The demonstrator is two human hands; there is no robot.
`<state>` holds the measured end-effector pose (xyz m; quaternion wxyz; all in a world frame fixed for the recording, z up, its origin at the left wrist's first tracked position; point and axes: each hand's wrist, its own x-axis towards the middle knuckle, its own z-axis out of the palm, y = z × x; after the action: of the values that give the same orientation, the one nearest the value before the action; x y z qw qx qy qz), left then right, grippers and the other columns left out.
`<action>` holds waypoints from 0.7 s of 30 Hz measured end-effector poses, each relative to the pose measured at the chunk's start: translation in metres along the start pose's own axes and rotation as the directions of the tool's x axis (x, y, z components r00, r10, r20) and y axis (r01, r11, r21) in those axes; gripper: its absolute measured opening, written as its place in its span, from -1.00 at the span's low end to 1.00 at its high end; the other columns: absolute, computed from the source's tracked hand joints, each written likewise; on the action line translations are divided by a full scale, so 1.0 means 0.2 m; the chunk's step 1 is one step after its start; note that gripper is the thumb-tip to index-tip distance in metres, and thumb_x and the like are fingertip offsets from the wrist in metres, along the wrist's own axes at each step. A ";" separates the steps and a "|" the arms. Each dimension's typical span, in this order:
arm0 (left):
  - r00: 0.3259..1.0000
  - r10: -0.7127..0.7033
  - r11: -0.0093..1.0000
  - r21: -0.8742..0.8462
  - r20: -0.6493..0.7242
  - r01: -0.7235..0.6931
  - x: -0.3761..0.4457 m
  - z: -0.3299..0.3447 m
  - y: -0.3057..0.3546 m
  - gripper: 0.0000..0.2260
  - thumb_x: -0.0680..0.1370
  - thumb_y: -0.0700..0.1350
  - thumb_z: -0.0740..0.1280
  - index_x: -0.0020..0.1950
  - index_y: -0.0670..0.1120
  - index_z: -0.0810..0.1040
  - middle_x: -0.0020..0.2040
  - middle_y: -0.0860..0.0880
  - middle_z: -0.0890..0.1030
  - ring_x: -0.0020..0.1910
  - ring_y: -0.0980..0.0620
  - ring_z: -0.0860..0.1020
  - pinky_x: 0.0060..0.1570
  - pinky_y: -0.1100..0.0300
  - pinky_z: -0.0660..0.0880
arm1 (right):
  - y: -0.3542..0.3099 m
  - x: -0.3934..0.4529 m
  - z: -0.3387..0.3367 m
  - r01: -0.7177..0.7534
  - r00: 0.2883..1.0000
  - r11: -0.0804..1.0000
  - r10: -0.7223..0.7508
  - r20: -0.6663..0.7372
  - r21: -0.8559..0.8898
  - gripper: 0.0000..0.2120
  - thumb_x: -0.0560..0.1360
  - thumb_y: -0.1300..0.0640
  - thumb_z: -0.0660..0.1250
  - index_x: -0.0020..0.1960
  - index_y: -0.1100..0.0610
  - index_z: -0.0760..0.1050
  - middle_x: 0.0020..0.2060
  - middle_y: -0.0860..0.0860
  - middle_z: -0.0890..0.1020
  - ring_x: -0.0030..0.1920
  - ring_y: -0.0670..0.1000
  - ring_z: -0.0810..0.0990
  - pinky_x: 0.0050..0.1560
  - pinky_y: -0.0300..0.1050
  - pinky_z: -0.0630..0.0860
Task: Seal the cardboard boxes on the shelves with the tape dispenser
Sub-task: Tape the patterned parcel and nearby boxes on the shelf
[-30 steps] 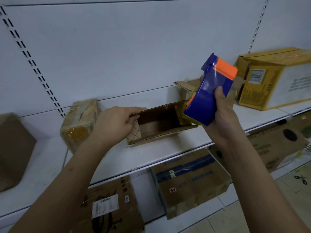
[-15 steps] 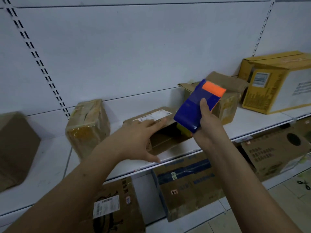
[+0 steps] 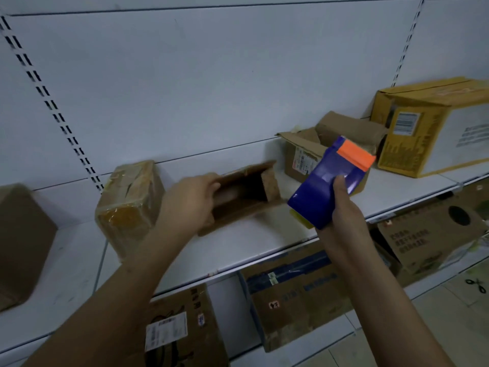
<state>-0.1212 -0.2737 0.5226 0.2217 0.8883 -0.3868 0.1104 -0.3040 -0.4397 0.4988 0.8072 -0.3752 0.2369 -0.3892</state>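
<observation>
The left hand [image 3: 190, 202] grips the small open brown cardboard box [image 3: 246, 197]; the right hand [image 3: 341, 221] holds the blue-and-orange tape dispenser [image 3: 328, 184]. Next, I judge, close the flaps before taping.

Bare shelf [image 3: 238, 250] before open box [image 3: 246, 197]

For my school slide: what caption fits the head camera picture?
Left hand grips an open cardboard box while right hand holds the tape dispenser.
</observation>
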 end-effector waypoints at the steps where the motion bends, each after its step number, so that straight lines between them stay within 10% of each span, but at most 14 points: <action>1: 1.000 -0.007 0.999 -0.050 -0.021 0.006 0.02 -0.07 0.00 -0.80 0.68 -0.04 0.19 0.14 0.09 0.61 -0.11 -0.05 0.68 -0.08 -0.13 0.63 -0.08 0.02 0.54 | -0.02 -0.01 -0.01 0.039 0.999 0.999 -0.039 0.001 0.000 -0.79 0.63 -0.08 0.17 0.14 -0.01 0.47 -0.12 -0.05 0.73 -0.04 -0.08 0.70 0.06 -0.09 0.62; 8: 0.989 0.021 0.903 -0.426 0.144 0.043 0.10 -0.30 0.08 -0.66 0.66 -0.14 0.28 0.32 0.25 0.57 0.15 0.19 0.65 0.11 0.16 0.60 0.13 0.21 0.50 | -0.09 -0.06 0.09 0.186 0.977 0.982 -0.189 0.096 0.039 -0.69 0.63 -0.08 0.15 0.30 0.00 0.41 0.10 0.04 0.65 0.16 0.04 0.62 0.20 0.01 0.56; 16: 0.946 0.087 0.963 -0.271 0.312 0.001 0.12 -0.22 0.03 -0.47 0.61 -0.31 0.16 0.39 0.24 0.51 0.35 0.15 0.54 0.25 0.14 0.53 0.06 0.50 0.41 | -0.05 -0.10 0.17 0.380 0.912 0.924 -0.383 0.144 0.050 -0.70 0.54 -0.14 0.13 0.18 -0.11 0.50 -0.16 -0.14 0.65 -0.08 -0.16 0.63 0.00 -0.17 0.59; 21: 0.836 0.147 0.975 -0.222 0.530 -0.030 0.13 -0.20 0.00 -0.39 0.56 0.37 0.07 0.57 0.18 0.24 0.59 0.21 0.15 0.58 0.17 0.09 0.59 0.05 -0.05 | 0.00 -0.03 0.31 0.387 0.900 0.918 -0.357 0.249 -0.084 -0.62 0.50 -0.20 0.15 0.16 0.01 0.49 -0.20 -0.13 0.64 -0.14 -0.15 0.62 -0.01 -0.17 0.50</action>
<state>-0.1041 -0.2718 0.5671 0.1876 0.8366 -0.4838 -0.1756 -0.2653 -0.4091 0.5371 0.7133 -0.5080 0.0912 -0.4741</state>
